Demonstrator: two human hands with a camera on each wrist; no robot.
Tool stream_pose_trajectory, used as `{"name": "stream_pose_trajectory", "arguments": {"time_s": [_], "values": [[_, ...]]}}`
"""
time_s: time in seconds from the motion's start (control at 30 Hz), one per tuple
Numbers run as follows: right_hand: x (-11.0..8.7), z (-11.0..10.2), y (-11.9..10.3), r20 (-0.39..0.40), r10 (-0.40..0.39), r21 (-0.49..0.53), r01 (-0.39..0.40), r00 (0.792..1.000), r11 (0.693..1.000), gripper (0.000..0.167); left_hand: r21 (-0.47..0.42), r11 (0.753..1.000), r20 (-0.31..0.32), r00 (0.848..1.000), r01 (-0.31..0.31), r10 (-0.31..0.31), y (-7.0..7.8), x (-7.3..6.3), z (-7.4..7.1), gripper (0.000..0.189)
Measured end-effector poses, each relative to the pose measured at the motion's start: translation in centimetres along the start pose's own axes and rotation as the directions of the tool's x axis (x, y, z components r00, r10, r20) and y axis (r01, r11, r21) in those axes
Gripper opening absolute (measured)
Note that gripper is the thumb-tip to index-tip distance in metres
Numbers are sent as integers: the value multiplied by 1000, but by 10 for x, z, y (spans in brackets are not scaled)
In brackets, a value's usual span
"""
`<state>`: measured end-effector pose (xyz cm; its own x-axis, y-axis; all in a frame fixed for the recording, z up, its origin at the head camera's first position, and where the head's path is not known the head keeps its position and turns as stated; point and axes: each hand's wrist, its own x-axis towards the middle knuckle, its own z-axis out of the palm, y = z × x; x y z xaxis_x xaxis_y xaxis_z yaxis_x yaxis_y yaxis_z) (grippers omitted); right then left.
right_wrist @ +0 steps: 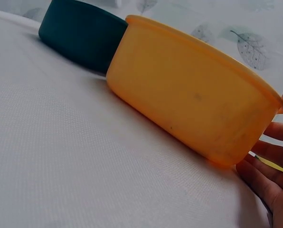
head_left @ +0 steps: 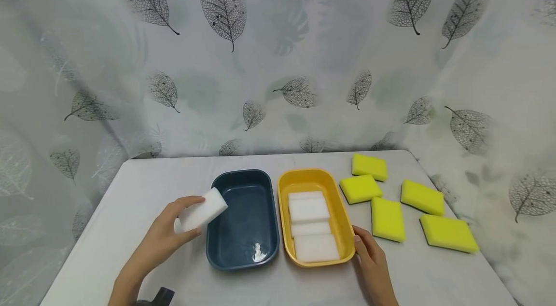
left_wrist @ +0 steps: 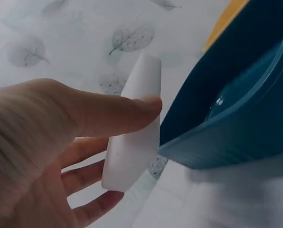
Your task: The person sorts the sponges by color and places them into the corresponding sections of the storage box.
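The left grip (head_left: 168, 231) pinches a white rectangular foam block (head_left: 203, 210); a dark-blue rounded plastic tub (head_left: 243, 229) stands just right of it. The right grip (head_left: 372, 262), fingers loosely extended, touches the yellow plastic tub (head_left: 310, 180) to its left.

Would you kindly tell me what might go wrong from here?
The white block, pinched by the left hand near the blue tray's rim, might slip or catch on it. The right hand, touching the yellow tray, could nudge it into the blue tray close beside.
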<state>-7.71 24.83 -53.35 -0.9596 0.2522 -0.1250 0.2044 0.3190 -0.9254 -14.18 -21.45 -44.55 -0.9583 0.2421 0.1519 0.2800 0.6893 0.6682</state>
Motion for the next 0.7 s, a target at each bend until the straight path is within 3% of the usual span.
{"name": "stream_pose_trajectory", "arguments": {"time_s": [0.13,0.33,0.7], "values": [[1,0,-1,4,24,-12,-24,1000,1000,52,47,993,-17,994,-107,108,10,2,7,73],[-1,0,-2,-2,37,-29,-37,999,999,55,103,971,-17,976,-216,219,29,7,20,76],[-1,1,-4,-5,49,-40,-49,999,998,58,58,954,68,954,-296,292,72,18,46,73]]}}
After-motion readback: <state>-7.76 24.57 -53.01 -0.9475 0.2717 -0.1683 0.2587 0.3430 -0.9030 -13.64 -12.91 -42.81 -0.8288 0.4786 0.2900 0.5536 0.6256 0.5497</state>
